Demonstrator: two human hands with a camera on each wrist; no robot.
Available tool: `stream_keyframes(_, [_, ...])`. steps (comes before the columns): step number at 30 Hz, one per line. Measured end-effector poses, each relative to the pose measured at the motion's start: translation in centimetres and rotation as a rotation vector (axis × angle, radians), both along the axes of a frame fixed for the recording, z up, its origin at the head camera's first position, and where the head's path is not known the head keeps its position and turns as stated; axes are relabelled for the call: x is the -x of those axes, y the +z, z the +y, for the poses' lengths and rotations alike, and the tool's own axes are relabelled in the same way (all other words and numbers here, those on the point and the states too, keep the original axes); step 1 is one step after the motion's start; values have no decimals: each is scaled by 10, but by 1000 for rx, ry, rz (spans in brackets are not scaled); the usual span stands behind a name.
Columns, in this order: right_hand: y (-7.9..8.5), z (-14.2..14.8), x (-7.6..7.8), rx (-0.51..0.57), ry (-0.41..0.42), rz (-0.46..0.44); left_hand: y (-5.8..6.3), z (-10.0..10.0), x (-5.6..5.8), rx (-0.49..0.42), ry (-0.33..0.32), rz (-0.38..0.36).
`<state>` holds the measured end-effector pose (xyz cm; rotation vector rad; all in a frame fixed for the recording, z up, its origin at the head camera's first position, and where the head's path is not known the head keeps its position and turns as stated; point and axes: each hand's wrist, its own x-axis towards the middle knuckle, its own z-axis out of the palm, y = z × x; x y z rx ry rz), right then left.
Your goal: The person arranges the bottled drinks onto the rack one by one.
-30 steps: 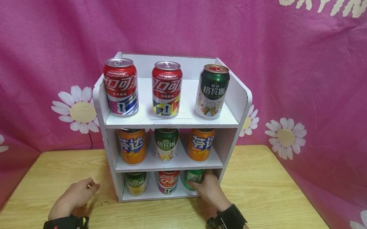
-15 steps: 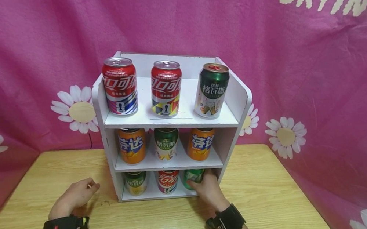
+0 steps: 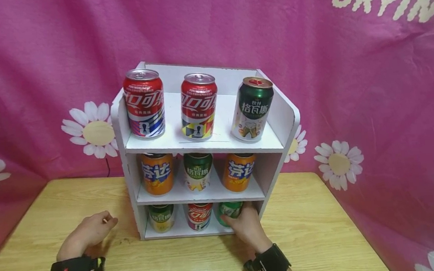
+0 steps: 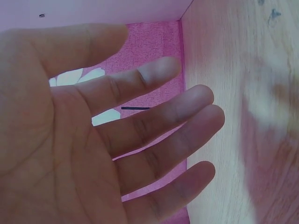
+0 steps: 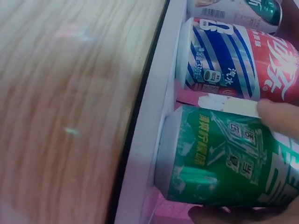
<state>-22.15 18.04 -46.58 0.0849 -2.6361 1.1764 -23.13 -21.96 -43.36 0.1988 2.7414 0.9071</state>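
Observation:
My right hand reaches into the right end of the bottom shelf and grips a green soda can. In the right wrist view, the thumb lies on one side of this soda can and fingers on the other; its base is at the shelf's front edge. A red cola can stands beside it, and a green-and-yellow can is at the left end. My left hand rests at the table left of the rack, holding nothing. The left wrist view shows its fingers spread and loosely bent.
The white three-level rack stands on a wooden table. Its middle shelf holds two orange cans around a green-and-white can. On top are two red cola cans and a green-and-white can. Pink cloth hangs behind.
The green soda can has turned slightly in my right hand, so its white lettering now faces forward more. My left hand stays where it was.

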Motion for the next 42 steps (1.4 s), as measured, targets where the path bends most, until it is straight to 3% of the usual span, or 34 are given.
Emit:
stream_keyframes(12, [0,-3,-8,-25,-35,22,-3,2,-4,11,-8,-6])
stream_keyframes(29, [10,-5,-14,41,56,-17,-2,-2,-13,11,9,-11])
stream_keyframes(35, [9,2,-35,9,96,3,-4,13,-25,2,-24,6])
stream_keyframes(42, [16,29,-70,-220,192,26,2,40,-48,43,-77,42])
